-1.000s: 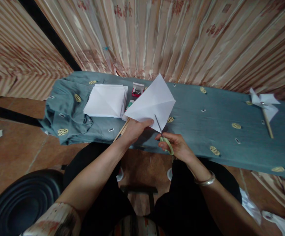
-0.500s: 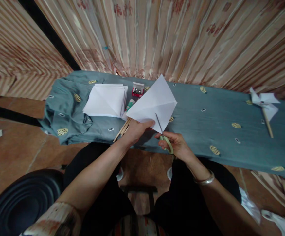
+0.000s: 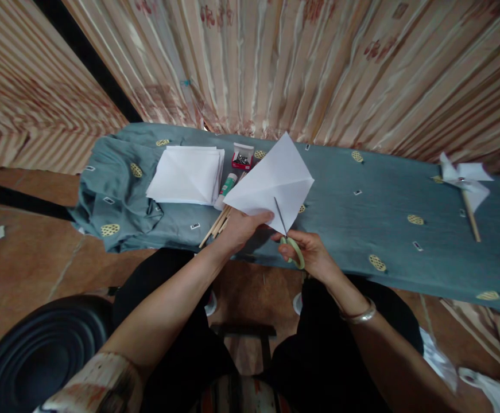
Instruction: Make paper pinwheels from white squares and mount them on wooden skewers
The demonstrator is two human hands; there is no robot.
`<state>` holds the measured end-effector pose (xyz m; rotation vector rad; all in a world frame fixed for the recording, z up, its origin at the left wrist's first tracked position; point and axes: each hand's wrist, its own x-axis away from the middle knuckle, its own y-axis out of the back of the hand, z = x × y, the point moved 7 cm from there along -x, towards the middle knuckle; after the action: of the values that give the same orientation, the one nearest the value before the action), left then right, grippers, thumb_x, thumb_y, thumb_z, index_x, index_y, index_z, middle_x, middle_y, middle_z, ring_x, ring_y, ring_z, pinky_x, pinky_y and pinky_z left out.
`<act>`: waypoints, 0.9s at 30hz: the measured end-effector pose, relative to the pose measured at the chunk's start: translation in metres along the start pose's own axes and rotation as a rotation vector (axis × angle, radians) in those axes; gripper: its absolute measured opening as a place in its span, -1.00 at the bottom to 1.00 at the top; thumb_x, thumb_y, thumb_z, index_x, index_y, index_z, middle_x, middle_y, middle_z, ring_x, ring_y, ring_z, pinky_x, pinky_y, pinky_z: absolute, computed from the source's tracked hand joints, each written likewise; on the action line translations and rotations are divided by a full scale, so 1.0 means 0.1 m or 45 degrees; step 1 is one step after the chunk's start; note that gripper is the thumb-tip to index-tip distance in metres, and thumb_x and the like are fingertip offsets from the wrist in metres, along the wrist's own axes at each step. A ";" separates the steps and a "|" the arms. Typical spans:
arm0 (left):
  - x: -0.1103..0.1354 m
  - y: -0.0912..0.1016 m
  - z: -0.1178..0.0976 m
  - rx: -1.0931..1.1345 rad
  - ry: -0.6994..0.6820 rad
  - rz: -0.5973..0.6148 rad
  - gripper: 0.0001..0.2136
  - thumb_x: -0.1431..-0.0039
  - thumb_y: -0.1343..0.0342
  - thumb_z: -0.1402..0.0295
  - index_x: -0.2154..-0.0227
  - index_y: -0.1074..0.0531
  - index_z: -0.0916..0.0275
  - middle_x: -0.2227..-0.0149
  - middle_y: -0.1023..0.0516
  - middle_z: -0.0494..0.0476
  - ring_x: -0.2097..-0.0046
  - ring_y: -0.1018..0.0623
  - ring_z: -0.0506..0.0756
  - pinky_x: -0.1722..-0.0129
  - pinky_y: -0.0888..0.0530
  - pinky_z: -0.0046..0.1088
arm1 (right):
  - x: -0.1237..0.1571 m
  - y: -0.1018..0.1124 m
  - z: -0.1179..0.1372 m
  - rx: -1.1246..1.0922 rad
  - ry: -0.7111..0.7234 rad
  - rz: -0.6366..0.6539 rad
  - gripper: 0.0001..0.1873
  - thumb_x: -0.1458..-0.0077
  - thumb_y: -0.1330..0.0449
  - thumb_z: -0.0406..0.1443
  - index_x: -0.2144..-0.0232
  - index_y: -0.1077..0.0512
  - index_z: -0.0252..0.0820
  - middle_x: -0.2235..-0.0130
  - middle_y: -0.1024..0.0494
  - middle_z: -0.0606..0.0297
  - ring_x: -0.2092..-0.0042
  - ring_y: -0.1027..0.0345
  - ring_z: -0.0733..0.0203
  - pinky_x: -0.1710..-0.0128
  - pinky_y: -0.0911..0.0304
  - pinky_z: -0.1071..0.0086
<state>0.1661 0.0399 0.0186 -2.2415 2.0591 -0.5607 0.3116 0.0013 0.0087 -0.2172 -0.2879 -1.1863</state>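
Observation:
A square of white paper (image 3: pixel 275 178) with crossing creases is held tilted, one corner toward me. My left hand (image 3: pixel 241 226) grips its lower left edge, thumb on top and the other fingers hidden beneath. My right hand (image 3: pixel 307 249) is closed round the pale green handles of a pair of scissors (image 3: pixel 293 251). One dark blade lies over the paper at its near corner, pointing toward the middle; the other blade is hidden under the sheet.
Left on the cloth-covered table (image 3: pixel 387 223) are a paper stack (image 3: pixel 185 175), a glue stick (image 3: pixel 228 184), wooden sticks (image 3: pixel 216 225) and a red box of metal pins (image 3: pixel 243 158). A paper pinwheel (image 3: pixel 465 180) lies far right. A black stool (image 3: pixel 47 355) stands lower left.
The paper has shifted slightly to the right and tilted a little in my left hand. The scissors stay at the near corner, almost unmoved.

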 end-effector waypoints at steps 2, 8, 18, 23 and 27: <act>-0.01 0.01 0.01 -0.011 -0.022 -0.005 -0.68 0.28 -0.30 0.37 0.34 -0.51 0.26 0.30 -0.60 0.09 0.26 -0.54 0.11 0.17 -0.47 -0.36 | 0.00 0.00 -0.01 0.006 -0.006 0.003 -0.56 0.30 -0.46 -0.02 0.44 -0.55 -0.22 0.63 -0.34 0.44 0.57 -0.13 0.40 0.60 -0.09 0.46; -0.01 0.01 0.06 -0.002 -0.018 -0.002 -0.61 0.28 -0.31 0.37 0.25 -0.52 0.27 0.28 -0.61 0.12 0.24 -0.55 0.13 0.17 -0.48 -0.34 | -0.01 0.01 -0.02 -0.011 -0.020 -0.011 -0.49 0.33 -0.47 0.00 0.38 -0.55 -0.24 0.62 -0.33 0.45 0.57 -0.13 0.40 0.60 -0.06 0.46; -0.01 0.00 0.06 0.042 -0.005 -0.008 -0.58 0.28 -0.30 0.37 0.22 -0.50 0.27 0.31 -0.60 0.10 0.22 -0.55 0.13 0.15 -0.49 -0.33 | -0.02 0.02 -0.07 -0.022 -0.059 -0.037 -0.50 0.33 -0.46 0.03 0.46 -0.50 -0.23 0.62 -0.33 0.44 0.58 -0.13 0.40 0.61 -0.05 0.46; 0.00 -0.03 0.07 0.070 0.048 0.008 -0.57 0.29 -0.31 0.37 0.23 -0.49 0.26 0.29 -0.59 0.09 0.28 -0.53 0.11 0.24 -0.50 -0.35 | -0.02 0.02 -0.04 -0.021 -0.057 -0.030 -0.50 0.35 -0.46 0.03 0.47 -0.48 -0.21 0.63 -0.34 0.45 0.58 -0.14 0.40 0.61 -0.05 0.47; 0.01 -0.03 0.06 0.072 0.061 0.007 -0.60 0.29 -0.31 0.38 0.25 -0.50 0.26 0.28 -0.60 0.10 0.25 -0.54 0.12 0.19 -0.50 -0.33 | -0.02 0.02 0.00 0.001 -0.043 -0.045 -0.48 0.36 -0.46 0.05 0.50 -0.46 -0.21 0.65 -0.35 0.44 0.60 -0.14 0.40 0.62 -0.05 0.47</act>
<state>0.1710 0.0384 0.0136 -2.2119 2.0434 -0.6701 0.3128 0.0034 0.0079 -0.2325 -0.3228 -1.2186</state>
